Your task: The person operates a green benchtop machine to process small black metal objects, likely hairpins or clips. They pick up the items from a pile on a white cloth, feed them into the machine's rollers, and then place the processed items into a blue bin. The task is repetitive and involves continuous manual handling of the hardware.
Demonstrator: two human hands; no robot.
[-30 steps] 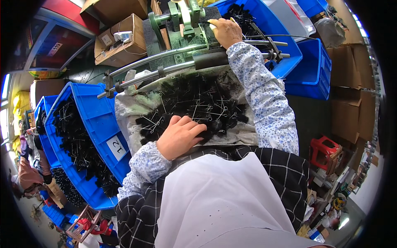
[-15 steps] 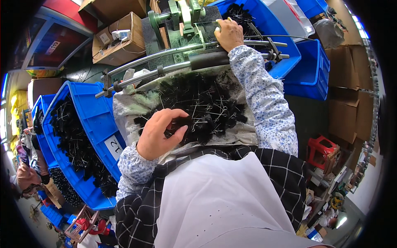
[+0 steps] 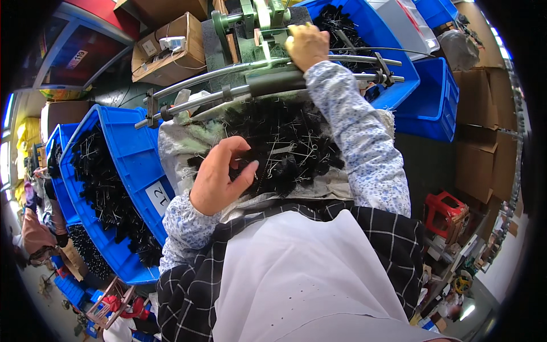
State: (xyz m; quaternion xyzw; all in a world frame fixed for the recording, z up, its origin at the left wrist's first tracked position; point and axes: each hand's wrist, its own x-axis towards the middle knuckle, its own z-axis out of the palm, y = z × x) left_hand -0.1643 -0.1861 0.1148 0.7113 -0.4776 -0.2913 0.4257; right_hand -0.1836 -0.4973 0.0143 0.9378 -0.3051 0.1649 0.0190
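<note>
My right hand [image 3: 307, 45] reaches up to the machine [image 3: 256, 34]. Its fingers are closed on a thin wire [image 3: 278, 29], which runs left into the machine; whether bristles are on it is too small to tell. My left hand [image 3: 219, 176] hovers low over the lap, fingers curved and thumb apart, with nothing visible between them. Below it lies a heap of small black wire brushes [image 3: 285, 145] with metal loop ends, spread on a pale cloth [image 3: 182, 145]. A metal rail [image 3: 199, 105] with a dark sleeve [image 3: 277, 82] crosses in front of the machine.
At left stands a blue bin [image 3: 128, 142] filled with black brushes. Another blue bin [image 3: 393, 62] with brushes is behind my right hand, beside a further blue crate [image 3: 433, 102]. A cardboard box [image 3: 171, 48] sits left of the machine; a red stool [image 3: 444, 214] is at right.
My right hand has shifted slightly left, closer to the machine. My left hand stays over the heap, its fingers a little more apart. The whole view has tilted slightly.
</note>
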